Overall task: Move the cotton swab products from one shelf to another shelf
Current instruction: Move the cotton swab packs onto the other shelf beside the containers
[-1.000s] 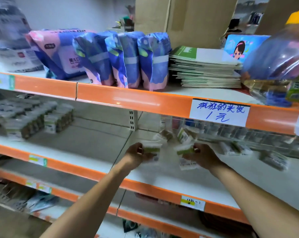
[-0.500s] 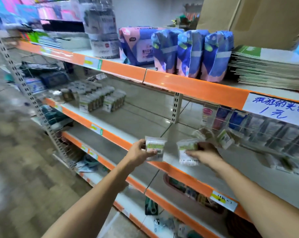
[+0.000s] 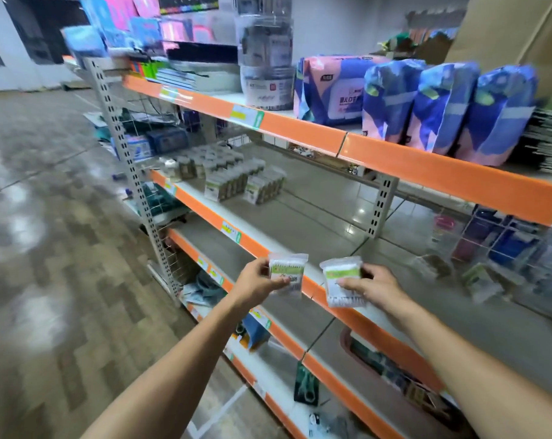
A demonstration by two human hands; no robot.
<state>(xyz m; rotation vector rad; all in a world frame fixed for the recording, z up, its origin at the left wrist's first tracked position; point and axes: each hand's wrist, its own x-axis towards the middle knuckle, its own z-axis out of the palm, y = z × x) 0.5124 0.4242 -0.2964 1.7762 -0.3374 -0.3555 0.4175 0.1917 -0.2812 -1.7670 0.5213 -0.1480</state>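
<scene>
Both hands now hold clear green-labelled swab packs (image 3: 288,274) off the shelf

Even, bright indoor light, with pale glare patches on the glossy floor (image 3: 37,236) and small reflections on the tiles behind the shelf (image 3: 287,229). Motion blur smears the far left and right edges, perhaps from head movement, and the wide lens bends the shelving outward. Shadows are soft and faint.
</scene>
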